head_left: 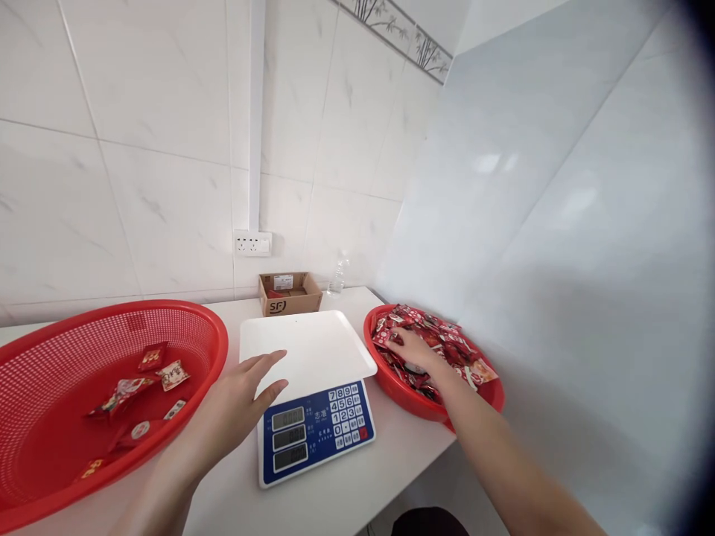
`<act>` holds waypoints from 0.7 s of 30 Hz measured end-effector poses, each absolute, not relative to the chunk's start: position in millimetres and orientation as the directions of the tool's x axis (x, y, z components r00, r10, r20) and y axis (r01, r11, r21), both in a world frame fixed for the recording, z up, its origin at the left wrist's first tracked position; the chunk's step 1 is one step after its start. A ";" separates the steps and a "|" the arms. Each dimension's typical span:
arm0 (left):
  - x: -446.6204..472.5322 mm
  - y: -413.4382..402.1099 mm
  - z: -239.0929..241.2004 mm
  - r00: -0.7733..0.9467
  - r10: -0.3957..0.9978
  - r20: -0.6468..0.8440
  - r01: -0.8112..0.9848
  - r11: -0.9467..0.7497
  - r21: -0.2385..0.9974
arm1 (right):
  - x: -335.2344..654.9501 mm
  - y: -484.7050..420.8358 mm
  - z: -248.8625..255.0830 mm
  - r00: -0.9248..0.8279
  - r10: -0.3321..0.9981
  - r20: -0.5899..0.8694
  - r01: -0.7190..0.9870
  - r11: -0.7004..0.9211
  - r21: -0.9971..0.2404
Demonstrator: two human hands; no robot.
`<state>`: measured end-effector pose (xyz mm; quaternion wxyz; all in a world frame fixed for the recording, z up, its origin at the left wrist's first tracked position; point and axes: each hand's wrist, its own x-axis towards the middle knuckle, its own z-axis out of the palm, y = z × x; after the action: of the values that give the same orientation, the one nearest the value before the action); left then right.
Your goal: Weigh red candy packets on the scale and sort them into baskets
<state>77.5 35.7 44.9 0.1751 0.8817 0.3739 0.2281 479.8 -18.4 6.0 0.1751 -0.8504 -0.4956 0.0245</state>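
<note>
My left hand (246, 394) is open over the left edge of a digital scale's white pan (307, 342), thumb and fingers apart, holding nothing. Below the pan, the scale's blue panel (318, 428) carries three small displays and a keypad. My right hand (414, 348) reaches into a round red basket (388, 387) heaped with small, mostly red snack packets (455, 346). Its fingertips pinch a red packet (382, 335) at the heap's left side; part of the grip is hidden by the hand.
A large red mesh basket (220, 335) at the left holds several scattered packets (173, 375). Behind the scale stand an open cardboard box (302, 301) and a clear plastic bottle (338, 275). A wall socket (252, 243) is above. The white table (357, 499) meets a pale wall at the right.
</note>
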 end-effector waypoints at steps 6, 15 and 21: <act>73.8 36.1 44.3 0.630 0.738 0.240 0.578 -0.653 0.490 | 462.2 -4.8 -10.1 0.536 0.833 0.135 0.824 -0.481 -0.301; 72.1 36.6 47.6 0.632 0.739 0.233 0.585 -0.652 0.483 | 466.1 -11.6 28.6 0.646 0.682 0.344 0.752 -0.491 -0.439; 70.8 35.1 49.7 0.645 0.725 0.243 0.568 -0.667 0.483 | 417.2 2.8 48.2 0.567 0.723 0.395 0.763 -0.280 -0.582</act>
<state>70.8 35.1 49.7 0.1849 0.8878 0.3640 0.2125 417.2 2.8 48.2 0.3794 -0.7997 -0.4647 -0.0265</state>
